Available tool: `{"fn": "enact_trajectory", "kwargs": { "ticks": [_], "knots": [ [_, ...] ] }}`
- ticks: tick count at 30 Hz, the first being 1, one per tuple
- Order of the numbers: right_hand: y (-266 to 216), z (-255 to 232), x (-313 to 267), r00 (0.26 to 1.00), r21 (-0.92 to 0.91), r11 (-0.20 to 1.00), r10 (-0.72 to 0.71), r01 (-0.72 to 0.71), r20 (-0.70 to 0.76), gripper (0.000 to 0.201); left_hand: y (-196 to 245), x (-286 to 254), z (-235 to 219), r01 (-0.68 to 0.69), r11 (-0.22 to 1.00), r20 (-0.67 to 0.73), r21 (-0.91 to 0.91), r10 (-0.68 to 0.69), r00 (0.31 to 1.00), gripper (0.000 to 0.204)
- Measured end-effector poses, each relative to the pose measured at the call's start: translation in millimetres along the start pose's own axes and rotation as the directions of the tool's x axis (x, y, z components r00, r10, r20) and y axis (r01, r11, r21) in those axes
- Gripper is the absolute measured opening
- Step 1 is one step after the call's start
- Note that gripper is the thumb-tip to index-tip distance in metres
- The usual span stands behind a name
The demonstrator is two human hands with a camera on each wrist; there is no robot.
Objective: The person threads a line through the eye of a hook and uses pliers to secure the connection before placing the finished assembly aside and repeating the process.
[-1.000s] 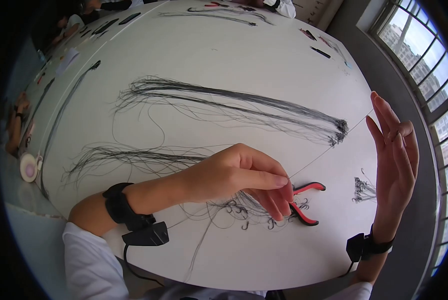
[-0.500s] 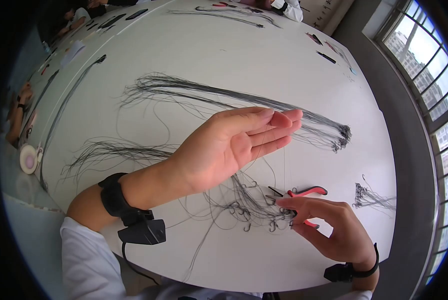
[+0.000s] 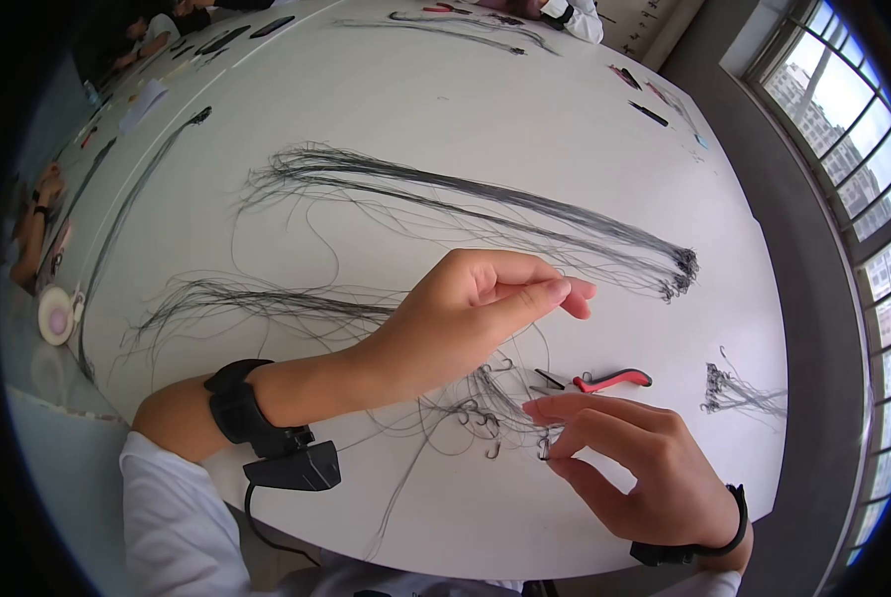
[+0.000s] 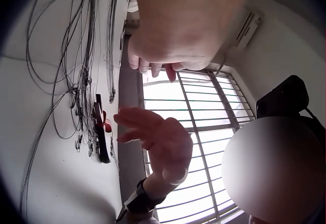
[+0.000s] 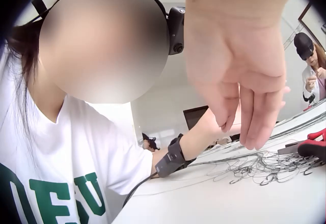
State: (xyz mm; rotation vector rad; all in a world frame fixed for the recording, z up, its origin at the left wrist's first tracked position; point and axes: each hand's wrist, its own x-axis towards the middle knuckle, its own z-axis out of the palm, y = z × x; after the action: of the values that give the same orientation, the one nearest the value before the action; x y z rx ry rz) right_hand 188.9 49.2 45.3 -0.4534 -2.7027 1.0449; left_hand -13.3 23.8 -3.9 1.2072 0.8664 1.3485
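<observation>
My left hand (image 3: 495, 308) is raised over the middle of the table, its thumb and index finger pinching a very thin line that barely shows. Below and to the right, my right hand (image 3: 624, 458) hovers with fairly straight fingers close over loose fish hooks (image 3: 480, 418) tied to dark lines. In the right wrist view those fingers reach down toward the tangle of hooks (image 5: 265, 170), thumb apart and nothing seen between them. Red-and-black pliers (image 3: 614, 380) lie just beyond the right hand, which hides part of them.
A long bundle of dark lines (image 3: 415, 179) stretches across the table behind my hands, its hooks (image 3: 682, 274) gathered at the right end. Another bundle (image 3: 256, 298) lies at the left. A small hook cluster (image 3: 719, 388) sits near the right edge. Other people sit around the table.
My right hand has come down from the right edge to the hooks and shifted slightly left. The line stretched between both hands no longer shows. My left hand rose, turned palm-up, then turned back lower.
</observation>
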Motion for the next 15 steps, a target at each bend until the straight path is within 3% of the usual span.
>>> {"fn": "enact_trajectory", "kwargs": {
  "ticks": [2,4,8,10,12,15],
  "knots": [
    [-5.7,-4.8,-1.4,0.999,-0.054,0.999,-0.011,0.009,-0.032,0.015,-0.2,-1.3,2.5,0.061,0.989,0.027,0.132,-0.065,0.997,0.023],
    [-15.8,-10.0,-1.7,0.987,-0.027,0.989,0.14,-0.142,-0.077,0.014,-2.9,-2.4,6.0,0.038,0.984,0.028,0.171,-0.043,0.999,0.02],
    [-27.0,-11.8,-0.5,0.968,-0.061,0.983,0.159,-0.173,-0.196,0.016,5.7,-5.2,10.6,0.158,0.971,0.128,0.18,-0.182,0.975,0.019],
    [-28.5,-16.4,-0.8,0.961,-0.107,0.976,0.16,-0.188,-0.227,0.016,17.7,-5.5,11.5,0.232,0.921,0.221,0.313,-0.308,0.925,0.019],
    [-28.0,-18.5,-2.1,0.952,-0.153,0.967,0.16,-0.204,-0.259,0.016,11.5,-6.9,10.1,0.183,0.952,0.205,0.247,-0.236,0.95,0.02],
    [-24.9,-15.9,-4.6,0.968,-0.133,0.973,0.16,-0.187,-0.191,0.015,2.9,-3.1,8.7,0.086,0.991,0.123,0.098,-0.098,0.988,0.022]
  ]
}}
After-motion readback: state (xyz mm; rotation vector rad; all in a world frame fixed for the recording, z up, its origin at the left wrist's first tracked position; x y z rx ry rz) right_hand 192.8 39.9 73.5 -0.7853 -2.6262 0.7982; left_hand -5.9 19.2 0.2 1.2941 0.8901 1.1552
